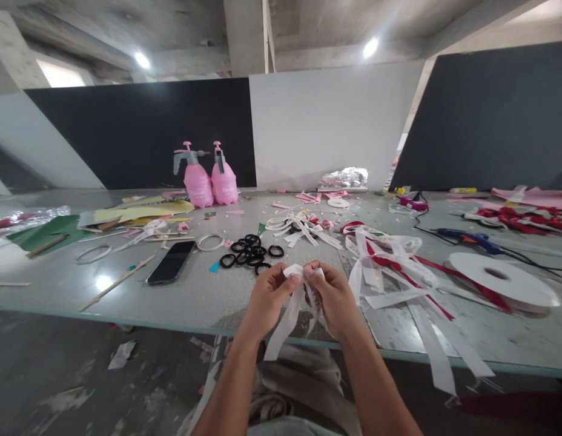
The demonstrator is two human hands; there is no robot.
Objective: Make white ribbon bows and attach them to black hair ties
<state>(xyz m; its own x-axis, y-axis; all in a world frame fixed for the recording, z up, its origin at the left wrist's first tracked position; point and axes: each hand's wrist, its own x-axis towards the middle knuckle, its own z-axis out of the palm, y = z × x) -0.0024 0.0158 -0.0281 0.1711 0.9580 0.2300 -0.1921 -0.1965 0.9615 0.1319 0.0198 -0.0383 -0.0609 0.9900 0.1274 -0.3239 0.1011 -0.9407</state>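
Observation:
Both hands meet at the table's front edge, pinching one white ribbon (283, 330) whose tails hang down between them. My left hand (271, 295) grips it from the left, thumb and index finger pressed together. From the other side my right hand (332, 298) pinches the same ribbon, fingertips close to the left ones. Whether it is wrapped round anything is hidden by the fingers. Just beyond the hands lies a pile of black hair ties (249, 251). To the right is a heap of loose white ribbon pieces (376, 260) tangled with red ribbon (485, 293).
A white ribbon spool (472, 266) and a blue glue gun (472, 239) with its cord lie at right. At left are a phone (172, 261), a wooden stick (120, 281) and green sheet (49, 236). Two pink spray bottles (198, 184) stand behind, near crumpled foil (347, 177).

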